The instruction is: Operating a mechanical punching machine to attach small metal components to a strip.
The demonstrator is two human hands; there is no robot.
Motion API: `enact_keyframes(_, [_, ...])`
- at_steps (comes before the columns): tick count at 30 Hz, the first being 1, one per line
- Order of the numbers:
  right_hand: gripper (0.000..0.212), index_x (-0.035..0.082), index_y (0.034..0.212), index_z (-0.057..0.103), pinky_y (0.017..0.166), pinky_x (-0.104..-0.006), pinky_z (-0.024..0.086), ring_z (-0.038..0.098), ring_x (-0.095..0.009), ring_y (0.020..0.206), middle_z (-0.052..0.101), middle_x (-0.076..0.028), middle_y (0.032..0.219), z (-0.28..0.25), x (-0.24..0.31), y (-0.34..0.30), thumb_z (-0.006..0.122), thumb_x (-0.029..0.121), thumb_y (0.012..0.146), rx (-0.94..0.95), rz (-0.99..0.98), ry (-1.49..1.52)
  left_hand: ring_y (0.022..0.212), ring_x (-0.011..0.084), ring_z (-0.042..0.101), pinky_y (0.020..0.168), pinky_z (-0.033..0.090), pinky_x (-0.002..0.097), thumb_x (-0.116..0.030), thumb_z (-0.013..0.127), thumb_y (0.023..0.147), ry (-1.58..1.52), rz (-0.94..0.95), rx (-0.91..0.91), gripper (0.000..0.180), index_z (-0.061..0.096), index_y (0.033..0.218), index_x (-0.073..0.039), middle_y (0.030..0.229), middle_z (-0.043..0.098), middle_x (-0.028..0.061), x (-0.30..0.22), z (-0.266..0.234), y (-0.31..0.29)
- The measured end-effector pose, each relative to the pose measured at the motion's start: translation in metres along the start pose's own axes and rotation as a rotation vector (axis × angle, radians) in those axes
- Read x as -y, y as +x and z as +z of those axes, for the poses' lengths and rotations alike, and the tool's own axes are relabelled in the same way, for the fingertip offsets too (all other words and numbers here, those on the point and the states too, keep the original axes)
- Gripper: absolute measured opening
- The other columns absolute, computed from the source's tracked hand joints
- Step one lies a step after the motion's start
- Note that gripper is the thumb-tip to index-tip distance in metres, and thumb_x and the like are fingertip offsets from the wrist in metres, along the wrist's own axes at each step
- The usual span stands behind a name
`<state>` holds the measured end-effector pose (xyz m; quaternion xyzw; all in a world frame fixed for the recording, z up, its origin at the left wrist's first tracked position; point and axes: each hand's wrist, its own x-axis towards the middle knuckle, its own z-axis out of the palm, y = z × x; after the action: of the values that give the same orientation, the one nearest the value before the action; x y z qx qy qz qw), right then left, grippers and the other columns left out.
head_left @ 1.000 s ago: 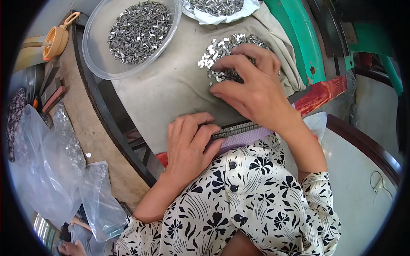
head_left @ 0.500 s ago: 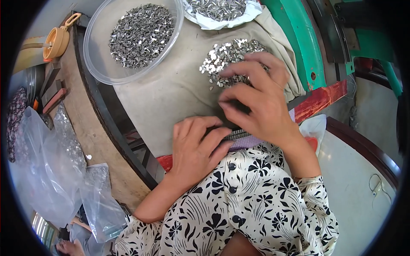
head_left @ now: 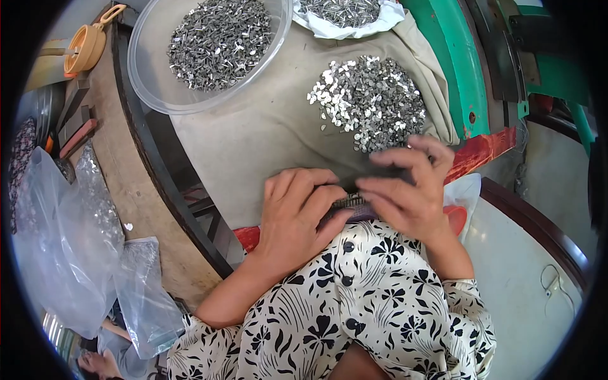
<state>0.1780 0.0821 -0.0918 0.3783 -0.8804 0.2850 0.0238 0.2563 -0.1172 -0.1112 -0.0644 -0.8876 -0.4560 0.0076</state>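
My left hand (head_left: 297, 206) is closed around a narrow, dark ridged metal strip (head_left: 350, 201) held close against my shirt, its fingertips on the strip's upper side and its thumb below. A purple cloth (head_left: 361, 213) lies under the strip. My right hand (head_left: 411, 190) is just past the strip's right end, thumb and index fingertip drawn near each other, slightly blurred; anything between them is too small to make out. Beyond it, a pile of small, flat silver and grey metal pieces (head_left: 380, 101) is spread on a beige cloth (head_left: 253, 139).
A clear round plastic tub (head_left: 142, 88) of small metal pins stands at the far left. Behind the pile, a white-lined dish (head_left: 354, 31) holds shiny pins. Green machinery (head_left: 446, 63) borders the right. Plastic bags (head_left: 76, 253) hang at left; a person (head_left: 107, 358) is at lower left.
My right hand has come back from over the pile toward the strip, its thumb and index finger nearer together. The left hand keeps its hold. The whole view has shifted slightly.
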Motion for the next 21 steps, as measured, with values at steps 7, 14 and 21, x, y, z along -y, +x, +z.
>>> enact_keyframes(7, [0.023,0.019,0.091,0.077,0.098,-0.0419,0.032,0.047,-0.031,0.116,0.065,0.001,0.113,0.023,-0.012,0.061,0.081,0.016,0.069,-0.027,-0.091,-0.087,0.096,0.027,0.057,0.083,0.04,0.0377,-0.009,0.082,0.069,-0.072,-0.016,-0.033,0.026,0.064,0.088,-0.008,0.108,0.063,0.0081,0.006,-0.003,-0.005])
enact_keyframes(14, [0.015,0.016,0.08,0.071,0.095,-0.0453,0.03,0.046,-0.03,0.12,0.063,0.005,0.115,0.024,-0.004,0.072,0.08,0.015,0.068,0.02,-0.026,-0.097,0.099,0.0284,0.055,0.084,0.041,0.0401,-0.013,0.077,0.076,-0.032,0.02,0.0,0.019,0.063,0.089,-0.008,0.111,0.059,0.0073,0.008,-0.002,-0.006])
enact_keyframes(21, [0.018,0.018,0.076,0.071,0.101,-0.0431,0.032,0.044,-0.032,0.117,0.064,-0.001,0.108,0.003,-0.001,0.03,0.082,0.015,0.062,-0.099,0.017,0.006,0.101,0.0297,0.054,0.086,0.041,0.0419,-0.015,0.079,0.074,-0.03,0.049,0.039,0.027,0.062,0.094,-0.008,0.114,0.059,0.0077,0.01,-0.004,-0.007])
